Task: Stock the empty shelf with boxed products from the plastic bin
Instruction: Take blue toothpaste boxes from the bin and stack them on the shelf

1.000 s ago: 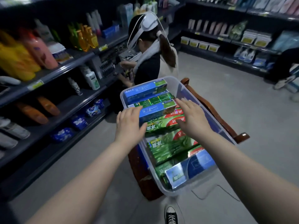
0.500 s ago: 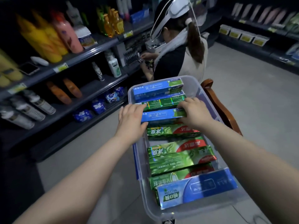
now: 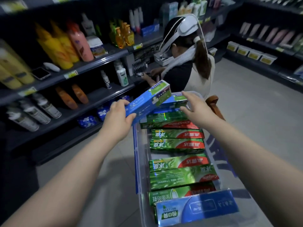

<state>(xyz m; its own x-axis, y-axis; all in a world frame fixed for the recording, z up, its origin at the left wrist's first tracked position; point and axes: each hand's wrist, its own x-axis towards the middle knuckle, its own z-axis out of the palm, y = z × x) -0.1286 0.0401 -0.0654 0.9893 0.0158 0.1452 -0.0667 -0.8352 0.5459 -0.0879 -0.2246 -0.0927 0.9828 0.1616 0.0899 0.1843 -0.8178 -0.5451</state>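
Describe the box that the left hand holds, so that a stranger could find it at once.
Start at the long clear bin full of toothpaste boxes. At its far end the left hand grips a blue box with a green patch. It alone is raised and tilted; the green boxes lie flat in the bin.

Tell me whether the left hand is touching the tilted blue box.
Touching. Head view shows the left hand gripping the blue box at its near end.
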